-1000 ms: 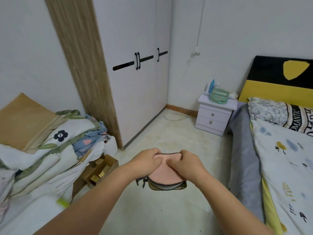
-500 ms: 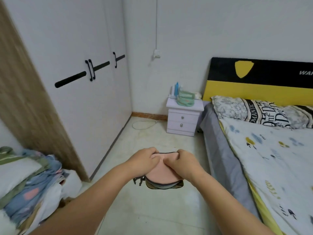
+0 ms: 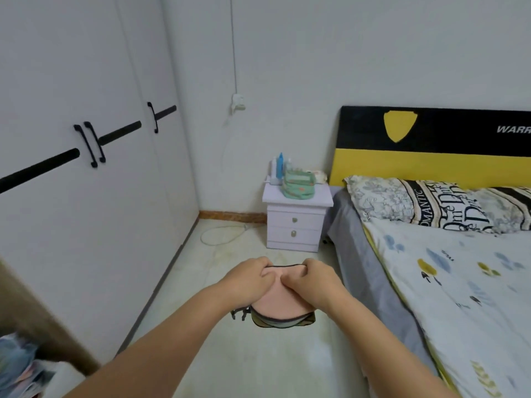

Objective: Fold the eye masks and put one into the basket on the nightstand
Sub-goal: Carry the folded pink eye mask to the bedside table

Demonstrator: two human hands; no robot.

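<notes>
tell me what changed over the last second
The view swung right, away from the laundry pile and toward the nightstand and bed, which look nearer. Left hand and right hand keep the same two-handed grip on the folded eye mask.

Both hands — the left hand and the right hand — grip a folded pink eye mask in mid-air above the floor. Well ahead, a green basket sits on the white nightstand — just beside the bed.
</notes>
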